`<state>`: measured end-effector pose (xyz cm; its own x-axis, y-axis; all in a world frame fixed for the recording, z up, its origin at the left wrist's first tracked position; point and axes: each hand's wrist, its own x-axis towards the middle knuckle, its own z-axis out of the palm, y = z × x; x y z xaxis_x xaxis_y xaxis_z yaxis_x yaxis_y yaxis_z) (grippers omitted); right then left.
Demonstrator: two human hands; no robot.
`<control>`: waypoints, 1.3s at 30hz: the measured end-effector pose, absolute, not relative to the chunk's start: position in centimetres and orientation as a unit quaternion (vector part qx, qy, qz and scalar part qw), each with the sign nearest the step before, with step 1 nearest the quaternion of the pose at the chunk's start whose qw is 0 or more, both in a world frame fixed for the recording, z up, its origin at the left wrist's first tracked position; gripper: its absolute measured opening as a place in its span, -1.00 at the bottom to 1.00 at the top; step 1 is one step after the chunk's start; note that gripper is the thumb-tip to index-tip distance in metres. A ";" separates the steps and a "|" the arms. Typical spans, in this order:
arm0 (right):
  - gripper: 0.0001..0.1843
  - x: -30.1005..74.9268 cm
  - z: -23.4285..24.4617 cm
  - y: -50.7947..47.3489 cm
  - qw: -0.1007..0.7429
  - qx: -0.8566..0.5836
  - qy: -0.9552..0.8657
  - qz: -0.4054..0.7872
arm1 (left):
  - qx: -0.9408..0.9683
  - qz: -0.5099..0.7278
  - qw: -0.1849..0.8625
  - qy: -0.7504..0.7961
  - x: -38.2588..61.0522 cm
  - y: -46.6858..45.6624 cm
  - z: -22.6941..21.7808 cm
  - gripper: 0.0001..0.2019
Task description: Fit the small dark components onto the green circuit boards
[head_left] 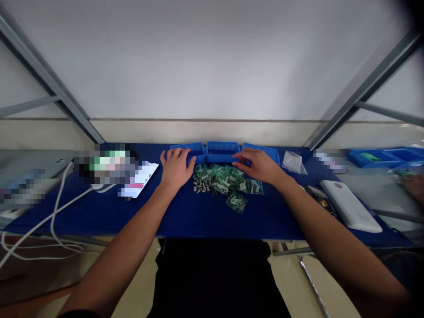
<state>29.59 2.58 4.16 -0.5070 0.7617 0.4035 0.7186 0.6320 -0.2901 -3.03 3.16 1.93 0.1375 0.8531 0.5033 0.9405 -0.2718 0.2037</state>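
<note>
My left hand (pixel 176 168) lies over the left blue bin (pixel 198 148), fingers spread, thumb pointing toward the pile; no held thing shows. My right hand (pixel 258 164) is in front of the right blue bin (pixel 274 154), its loosely bent fingers and thumb apart near the middle blue bin (pixel 222 158). Nothing shows between them. Between my hands, just in front of the bins, is a pile of small clear bags with green and metallic parts (pixel 228 179). Small loose metal pieces (pixel 201 184) sit at its left side. One separate bag (pixel 237 202) lies nearest me.
A lit phone (pixel 141 180) and white cables (pixel 54 214) are at left. At right are a crumpled clear bag (pixel 293 162), a white power-bank-like block (pixel 350 206) and a dark packet (pixel 319 198). Another person's hand (pixel 412 185) is at far right, near more blue bins (pixel 374 164).
</note>
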 end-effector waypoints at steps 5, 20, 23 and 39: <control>-0.17 28.6 3.6 1.6 0.183 -0.390 -0.897 0.102 | -0.748 -0.337 0.099 -0.563 -2.7 2.7 2.0 -0.62; -0.61 29.7 3.8 3.4 0.311 -0.398 -0.789 0.351 | -0.806 -0.398 0.058 -0.435 -0.2 2.1 1.8 -0.77; -0.59 30.0 5.4 3.1 0.355 -0.396 -0.765 0.362 | -0.817 -0.418 0.025 -0.397 0.8 1.8 2.4 -0.75; -0.62 24.6 4.3 1.5 0.488 -0.344 -0.655 0.463 | -0.783 -0.482 -0.235 -0.316 2.9 1.9 2.5 -0.83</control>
<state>24.59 1.45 4.31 -0.2868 0.9027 0.3209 0.0000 0.3349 -0.9422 2.92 1.89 2.49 0.3362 0.7214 0.6054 0.2682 -0.6895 0.6728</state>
